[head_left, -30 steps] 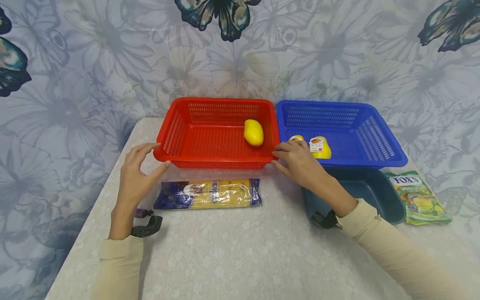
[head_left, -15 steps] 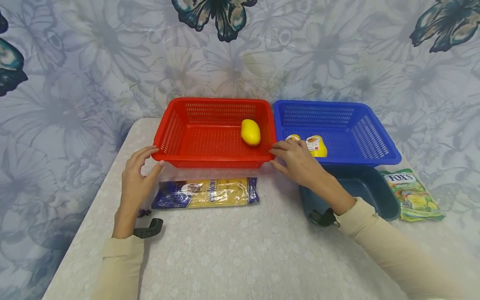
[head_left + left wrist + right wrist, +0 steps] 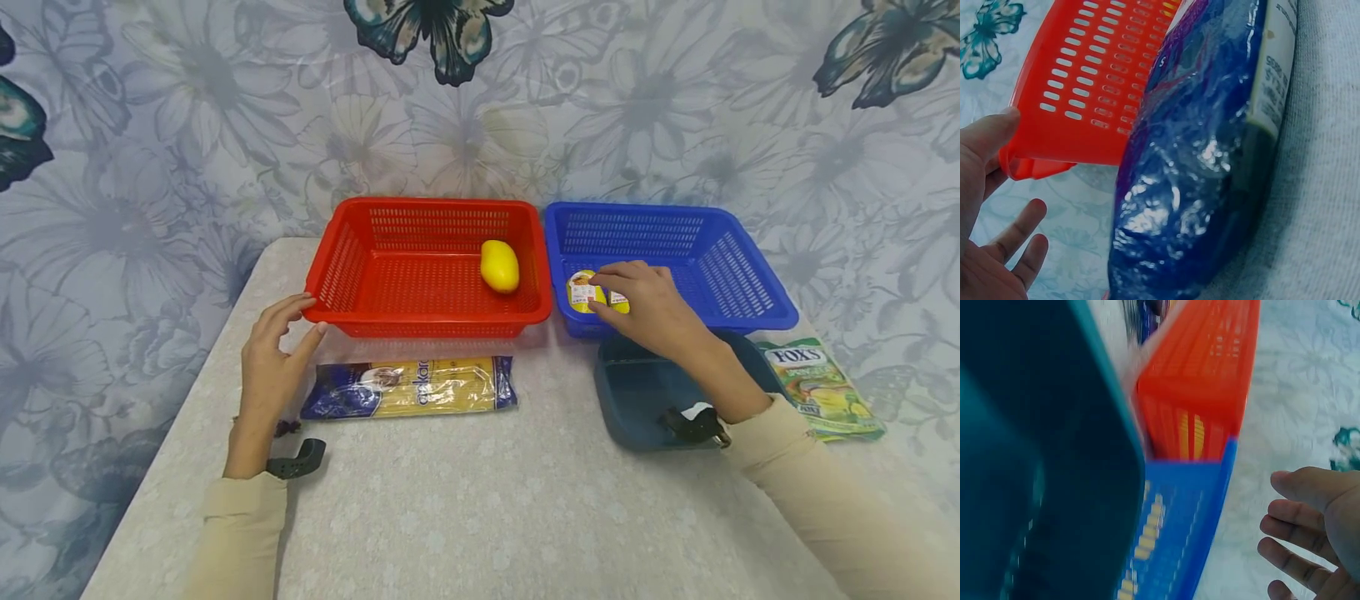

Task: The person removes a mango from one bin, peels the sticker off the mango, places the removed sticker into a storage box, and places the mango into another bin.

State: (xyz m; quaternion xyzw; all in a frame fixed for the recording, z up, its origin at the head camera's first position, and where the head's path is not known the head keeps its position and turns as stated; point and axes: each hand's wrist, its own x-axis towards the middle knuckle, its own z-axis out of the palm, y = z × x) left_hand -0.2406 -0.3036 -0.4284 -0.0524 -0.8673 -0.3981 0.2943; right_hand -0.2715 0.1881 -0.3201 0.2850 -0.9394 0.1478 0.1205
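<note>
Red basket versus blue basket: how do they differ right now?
The red basket holds one plain yellow item; the blue basket holds labelled yellow items. The left hand is at the red basket's corner; the right hand reaches into the blue basket. Both are slotted and rectangular.

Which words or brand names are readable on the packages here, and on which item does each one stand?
"FOXS" on the green candy bag.
"ankara", only roughly legible, on the pasta packet.
Small print on the pasta packet's white panel in the left wrist view: too small to read.
Stickers on the yellow items in the blue basket: unreadable.
</note>
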